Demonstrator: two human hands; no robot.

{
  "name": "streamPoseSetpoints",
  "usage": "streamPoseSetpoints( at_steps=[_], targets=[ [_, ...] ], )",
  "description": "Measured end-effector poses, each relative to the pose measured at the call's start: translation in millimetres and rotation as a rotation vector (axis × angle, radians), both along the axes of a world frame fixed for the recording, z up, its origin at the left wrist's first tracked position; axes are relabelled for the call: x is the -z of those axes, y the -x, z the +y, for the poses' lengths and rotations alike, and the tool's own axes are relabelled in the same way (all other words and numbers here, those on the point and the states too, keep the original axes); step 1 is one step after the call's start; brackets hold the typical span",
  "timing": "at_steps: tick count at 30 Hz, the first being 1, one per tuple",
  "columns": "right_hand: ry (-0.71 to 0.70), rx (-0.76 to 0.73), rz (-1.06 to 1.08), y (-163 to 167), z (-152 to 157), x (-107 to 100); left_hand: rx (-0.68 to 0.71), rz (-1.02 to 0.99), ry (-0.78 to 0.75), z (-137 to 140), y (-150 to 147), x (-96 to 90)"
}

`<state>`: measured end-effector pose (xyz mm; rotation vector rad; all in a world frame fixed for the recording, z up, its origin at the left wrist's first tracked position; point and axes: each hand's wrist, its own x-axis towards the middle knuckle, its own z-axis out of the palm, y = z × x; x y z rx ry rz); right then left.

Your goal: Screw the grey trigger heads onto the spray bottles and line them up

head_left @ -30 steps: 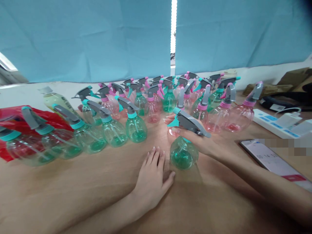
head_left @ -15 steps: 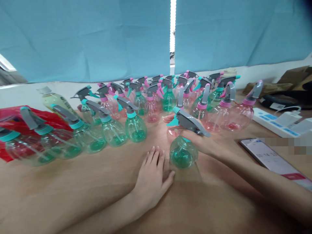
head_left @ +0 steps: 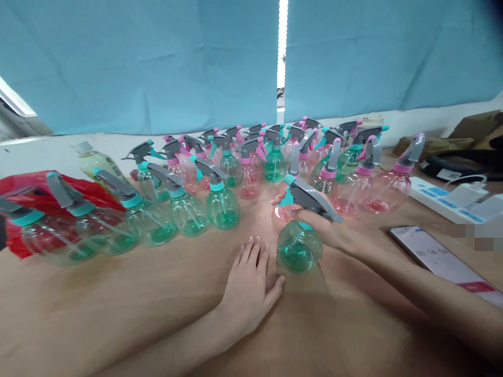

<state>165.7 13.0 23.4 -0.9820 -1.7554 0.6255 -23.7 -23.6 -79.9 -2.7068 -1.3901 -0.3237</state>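
Green spray bottle (head_left: 299, 251), one item, in the right hand (head_left: 324, 229). Handling, as judged: grip best kept firm about the neck, with no squeeze on the trigger (head_left: 288, 198); round body best kept near upright and away from the pink bottles (head_left: 351, 193) behind; any set-down best made base first. Appearance: clear, green-tinted, rounded body, deeper green toward the base; grey spray head (head_left: 308, 199); teal trigger and nozzle, the nozzle pointing toward the far left. Location: middle stretch of the table (head_left: 118, 303), well in from the far edge; whether the base touches the surface cannot be told. Right hand: fingers curled round the neck, beneath the head. Left hand (head_left: 247, 287): palm down on the table, fingers extended and slightly parted, holding nothing, thumb near the bottle's base.
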Motion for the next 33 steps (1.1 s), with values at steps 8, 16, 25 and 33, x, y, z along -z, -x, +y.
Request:
streamPoseSetpoints(
  at_steps=[8,16,25,33],
  targets=[
    [0.079,-0.012,0.117,-2.1,4.3,16.5,0.007,0.036,-0.001,0.3,0.7,-2.2],
    [0.073,0.018,0.105,-3.4,10.4,27.9,0.0,0.015,0.014,0.4,0.8,-0.4],
    [0.08,-0.033,0.109,1.4,2.5,9.3,0.0,0.011,0.0,0.5,0.4,-0.8],
    [0.035,0.022,0.003,-2.5,0.3,9.8,0.013,-0.01,-0.009,1.2,1.3,0.7]
  ],
)
